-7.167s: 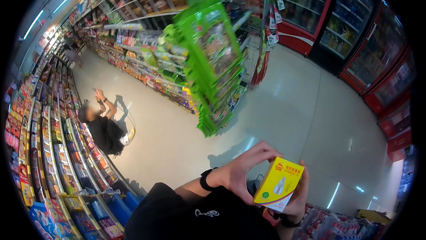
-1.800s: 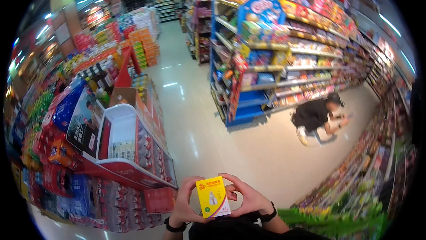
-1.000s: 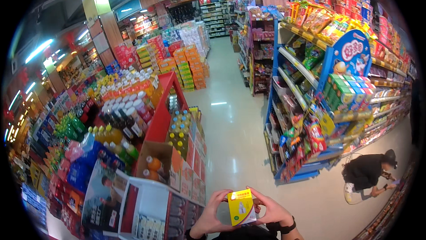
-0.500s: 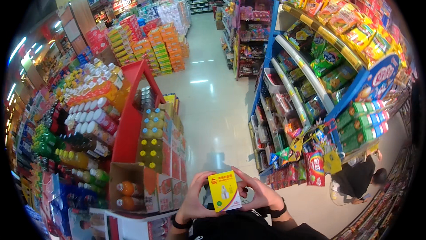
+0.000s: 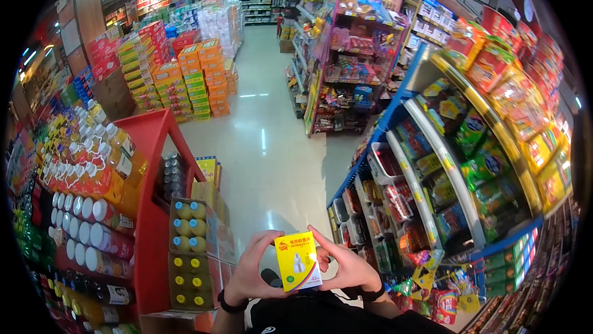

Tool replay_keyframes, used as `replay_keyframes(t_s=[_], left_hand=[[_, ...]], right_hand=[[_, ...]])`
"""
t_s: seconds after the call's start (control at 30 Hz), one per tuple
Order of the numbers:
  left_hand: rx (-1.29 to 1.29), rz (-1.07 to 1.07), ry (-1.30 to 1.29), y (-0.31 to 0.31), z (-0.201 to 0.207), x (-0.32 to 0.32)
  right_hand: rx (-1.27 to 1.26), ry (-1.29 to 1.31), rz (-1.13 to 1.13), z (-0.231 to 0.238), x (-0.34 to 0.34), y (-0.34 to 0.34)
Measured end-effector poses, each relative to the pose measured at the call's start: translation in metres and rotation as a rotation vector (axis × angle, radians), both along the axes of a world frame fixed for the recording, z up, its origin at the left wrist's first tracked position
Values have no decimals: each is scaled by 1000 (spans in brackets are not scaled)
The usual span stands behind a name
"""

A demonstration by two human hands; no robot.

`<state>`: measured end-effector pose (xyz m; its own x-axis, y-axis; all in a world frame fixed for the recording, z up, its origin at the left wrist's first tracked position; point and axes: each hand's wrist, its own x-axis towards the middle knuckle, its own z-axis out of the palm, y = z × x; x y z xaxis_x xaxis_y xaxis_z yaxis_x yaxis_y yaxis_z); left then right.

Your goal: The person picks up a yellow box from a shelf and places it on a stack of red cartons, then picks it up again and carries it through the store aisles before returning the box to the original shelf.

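A small yellow-and-white carton [image 5: 298, 262] is held upright in front of my body, its printed front facing me. That front bears a picture of a pale little bottle. My left hand [image 5: 250, 270] grips the carton's left side, thumb along the bottom edge and fingers at the upper corner. From the other side my right hand [image 5: 350, 267] closes on it, with the index finger at the top right corner and the thumb low. The remaining right fingers curl partly behind the box. A dark band circles each wrist.
To my left stands a red display rack [image 5: 154, 148] crowded with drink bottles, beside open cartons of yellow-capped bottles [image 5: 188, 281]. Snack shelves [image 5: 445, 167] with a blue frame rise on the right. The tiled aisle [image 5: 262, 167] runs ahead past stacked orange boxes [image 5: 210, 68].
My view has moved along the aisle and turned, so the snack shelves and red rack sit nearer. A person low on the right has left the picture. Both hands keep holding the carton.
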<state>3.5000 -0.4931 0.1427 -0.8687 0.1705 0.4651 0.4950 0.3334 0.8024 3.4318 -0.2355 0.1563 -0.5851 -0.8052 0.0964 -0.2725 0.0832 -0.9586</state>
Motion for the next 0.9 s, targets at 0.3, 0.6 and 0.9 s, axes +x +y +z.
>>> replay_keyframes(t_s=[0.3, 0.6, 0.9], left_hand=[[-75, 1, -47, -40, 2, -123], [-186, -25, -156, -58, 3, -287], [-141, 31, -92, -58, 32, -463]], right_hand=[[49, -192, -12, -20, -125, -43], [-22, -305, 79, -64, -306, -67], [-151, -62, 119, -12, -497, -70]])
